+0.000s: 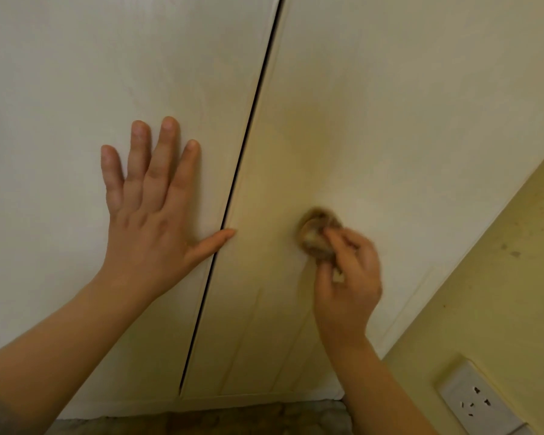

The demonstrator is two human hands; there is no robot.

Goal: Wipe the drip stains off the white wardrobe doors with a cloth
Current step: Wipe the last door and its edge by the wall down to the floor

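Pressing flat on the left wardrobe door (76,89), the left hand (148,215) lies with straight, spread fingers, its thumb tip reaching the dark gap (233,189) between the doors. The right hand (347,277) pinches a small bunched brownish cloth (316,238) in curled fingers, held against the right wardrobe door (390,120); both are blurred. A wall socket (479,400) sits on the yellow wall (500,293) at lower right.

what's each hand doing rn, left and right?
Left hand: open, fingers spread flat against the left wardrobe door.
Right hand: gripping the cloth, pressed on the right wardrobe door; blurred.
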